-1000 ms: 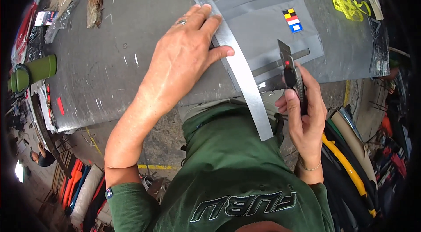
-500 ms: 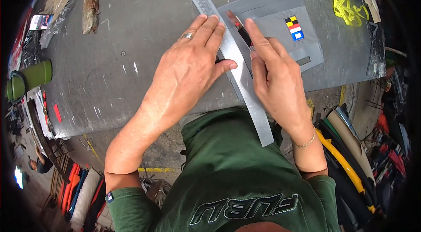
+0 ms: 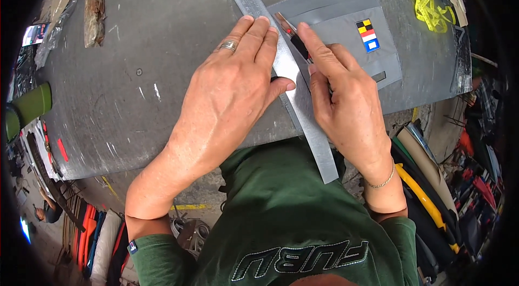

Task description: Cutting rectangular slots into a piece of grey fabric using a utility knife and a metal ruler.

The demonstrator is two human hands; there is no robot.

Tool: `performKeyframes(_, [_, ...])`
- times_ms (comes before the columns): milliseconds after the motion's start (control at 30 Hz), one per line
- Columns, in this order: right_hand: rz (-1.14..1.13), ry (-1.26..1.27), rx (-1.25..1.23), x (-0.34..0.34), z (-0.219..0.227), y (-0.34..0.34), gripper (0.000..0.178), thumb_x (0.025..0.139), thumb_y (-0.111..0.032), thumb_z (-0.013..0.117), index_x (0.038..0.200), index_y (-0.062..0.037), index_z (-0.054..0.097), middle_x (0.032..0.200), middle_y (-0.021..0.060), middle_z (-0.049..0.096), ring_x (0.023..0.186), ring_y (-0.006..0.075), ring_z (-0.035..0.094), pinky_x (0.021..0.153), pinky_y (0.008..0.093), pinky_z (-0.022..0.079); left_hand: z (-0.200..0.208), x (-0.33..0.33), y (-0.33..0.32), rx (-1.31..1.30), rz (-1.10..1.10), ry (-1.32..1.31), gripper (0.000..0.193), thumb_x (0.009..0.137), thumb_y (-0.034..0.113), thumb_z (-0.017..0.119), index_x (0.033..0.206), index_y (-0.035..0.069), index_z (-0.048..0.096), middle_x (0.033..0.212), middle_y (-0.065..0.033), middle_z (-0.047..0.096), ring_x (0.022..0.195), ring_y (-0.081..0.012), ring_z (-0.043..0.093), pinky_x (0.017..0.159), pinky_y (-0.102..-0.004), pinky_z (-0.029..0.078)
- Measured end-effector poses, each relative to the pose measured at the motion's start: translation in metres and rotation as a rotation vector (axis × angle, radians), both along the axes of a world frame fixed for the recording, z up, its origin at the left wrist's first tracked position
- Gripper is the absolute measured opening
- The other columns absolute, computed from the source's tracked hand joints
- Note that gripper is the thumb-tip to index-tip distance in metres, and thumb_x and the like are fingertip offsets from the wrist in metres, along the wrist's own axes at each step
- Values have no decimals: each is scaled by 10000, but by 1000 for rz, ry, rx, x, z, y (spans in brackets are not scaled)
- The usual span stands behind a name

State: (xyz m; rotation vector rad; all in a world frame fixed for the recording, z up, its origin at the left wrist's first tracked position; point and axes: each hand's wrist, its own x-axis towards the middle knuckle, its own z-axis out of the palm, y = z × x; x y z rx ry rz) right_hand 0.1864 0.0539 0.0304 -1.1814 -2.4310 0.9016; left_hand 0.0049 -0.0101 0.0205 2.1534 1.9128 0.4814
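A long metal ruler [image 3: 316, 148] lies slantwise over the table, its near end jutting past the front edge. My left hand [image 3: 230, 78] rests on it, with fingers stretched flat at its left side and thumb spread on the metal. Something dark shows under that thumb, too covered to name. My right hand [image 3: 346, 94] is closed round a slim knife [image 3: 297, 45] with a black and red handle, its index finger along the top. The knife's tip is by the ruler's right edge. Beneath it lies a grey fabric panel [image 3: 340, 26] with a pocket and a colourful flag patch [image 3: 368, 35].
A yellow tape measure [image 3: 431, 10] lies bunched at the far right of the grey table [image 3: 146, 113]. At the far left are a worn wooden strip [image 3: 96, 7] and a green cylinder [image 3: 33, 105]. Fabric rolls [image 3: 430, 205] stand below the table, right and left.
The view has shifted slightly. My hands, the ruler and the fabric panel keep nearly the same places relative to each other; the knife tip stays by the ruler.
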Motion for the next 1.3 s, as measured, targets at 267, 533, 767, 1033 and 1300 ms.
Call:
performKeyframes(267, [-52,5,8,-2,4,-4,584,915,86,600,1455,-136,591,993,153,668,722,309,642,693,378,537,1,1,-1,15,5,-9,641,853,335,788,1352,-16,593,1408,-192,596,1348,-373,551,1069,-444,511])
performKeyframes(533, [-44,-65,-3,-7,10,-2,559,921,76,592,1450,-104,584,996,165,659,762,349,647,723,402,538,-1,1,0,10,0,-2,641,844,324,798,1342,-29,601,1400,-192,603,1348,-362,551,1071,-439,510])
performKeyframes(767, [36,-205,20,-11,24,5,560,898,79,587,1435,-82,586,931,194,632,810,401,643,733,458,526,-2,0,1,12,3,-14,634,851,312,797,1339,-42,600,1406,-193,600,1352,-362,548,1077,-436,505])
performKeyframes(1033, [56,-232,35,-11,27,4,556,902,75,588,1435,-84,586,916,197,630,804,405,643,733,463,523,-3,0,0,19,-3,-21,621,875,336,771,1334,-45,601,1408,-193,598,1357,-361,542,1074,-433,504])
performKeyframes(1300, [65,-225,23,-8,26,6,556,906,75,591,1438,-88,584,909,195,628,804,402,643,725,462,519,-4,1,0,34,-11,4,612,878,336,769,1323,-52,604,1402,-198,601,1352,-363,546,1071,-435,503])
